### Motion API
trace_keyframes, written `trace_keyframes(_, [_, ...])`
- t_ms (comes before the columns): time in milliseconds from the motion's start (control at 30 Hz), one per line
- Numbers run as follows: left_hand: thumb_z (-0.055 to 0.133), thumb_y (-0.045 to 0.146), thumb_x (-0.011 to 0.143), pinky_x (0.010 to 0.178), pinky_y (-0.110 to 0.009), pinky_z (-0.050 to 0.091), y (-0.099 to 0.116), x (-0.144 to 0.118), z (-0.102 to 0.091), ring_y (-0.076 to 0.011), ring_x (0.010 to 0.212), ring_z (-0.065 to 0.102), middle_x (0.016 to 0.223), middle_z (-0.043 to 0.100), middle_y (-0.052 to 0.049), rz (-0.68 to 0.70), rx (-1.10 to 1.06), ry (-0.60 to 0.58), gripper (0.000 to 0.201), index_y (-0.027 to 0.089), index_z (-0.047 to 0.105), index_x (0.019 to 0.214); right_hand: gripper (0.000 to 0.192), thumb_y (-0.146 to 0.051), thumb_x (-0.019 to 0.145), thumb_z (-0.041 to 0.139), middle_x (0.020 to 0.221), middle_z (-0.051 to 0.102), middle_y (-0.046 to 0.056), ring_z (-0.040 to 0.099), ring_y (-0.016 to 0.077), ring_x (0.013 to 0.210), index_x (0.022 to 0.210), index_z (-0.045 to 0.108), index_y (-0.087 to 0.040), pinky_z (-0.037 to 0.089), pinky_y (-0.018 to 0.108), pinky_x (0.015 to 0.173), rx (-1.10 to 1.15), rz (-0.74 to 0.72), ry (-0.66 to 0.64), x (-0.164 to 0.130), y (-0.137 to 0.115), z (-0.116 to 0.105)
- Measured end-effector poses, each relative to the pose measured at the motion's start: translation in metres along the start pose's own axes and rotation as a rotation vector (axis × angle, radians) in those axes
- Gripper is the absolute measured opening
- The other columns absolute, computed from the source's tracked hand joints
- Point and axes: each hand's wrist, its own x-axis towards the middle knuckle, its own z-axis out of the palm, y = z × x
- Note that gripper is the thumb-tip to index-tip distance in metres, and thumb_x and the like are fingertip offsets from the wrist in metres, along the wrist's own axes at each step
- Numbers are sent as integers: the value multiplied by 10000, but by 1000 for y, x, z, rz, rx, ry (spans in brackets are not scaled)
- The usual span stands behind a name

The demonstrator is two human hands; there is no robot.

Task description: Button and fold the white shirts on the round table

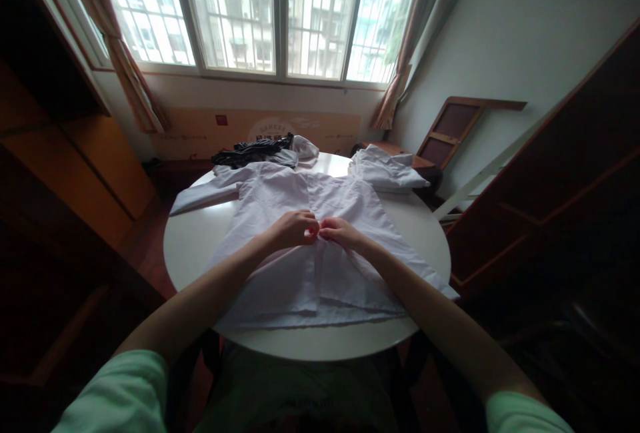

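A white shirt [280, 280] lies spread over the round white table, its front facing up and its hem toward me. One sleeve reaches out to the left. At the middle of the front opening, my left hand [296, 228] pinches the shirt's edge with thumb and fingers together. Right beside it, my right hand [341, 232] is closed in a pinch on the other edge. The fingertips of both hands nearly meet. Any button between them is too small to make out.
On the table's [190, 246] far side lie a heap of dark and grey clothes [260, 152] and, to the right, a stack of folded white clothes [385, 168]. A wooden chair [450, 130] stands at the right wall. Dark wooden furniture flanks both sides; barred windows are ahead.
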Motion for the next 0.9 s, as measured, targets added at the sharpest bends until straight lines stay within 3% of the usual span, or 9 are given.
trace_keyframes(367, [576,158,753,631,-209,389,7,1,-5,-124,719,546,750,633,-11,16,16,7,54,170,624,731,67,-229,622,520,508,451,-58,376,81,492,599,496,-171,264,225,491,31,21,-11,3,3,-2])
trace_keyframes(900, [596,182,738,588,-194,370,5,1,-11,-114,668,547,696,631,-12,13,19,-110,89,172,650,668,221,-337,556,616,476,417,-76,323,62,462,595,480,-167,192,230,481,149,50,-40,5,7,-1])
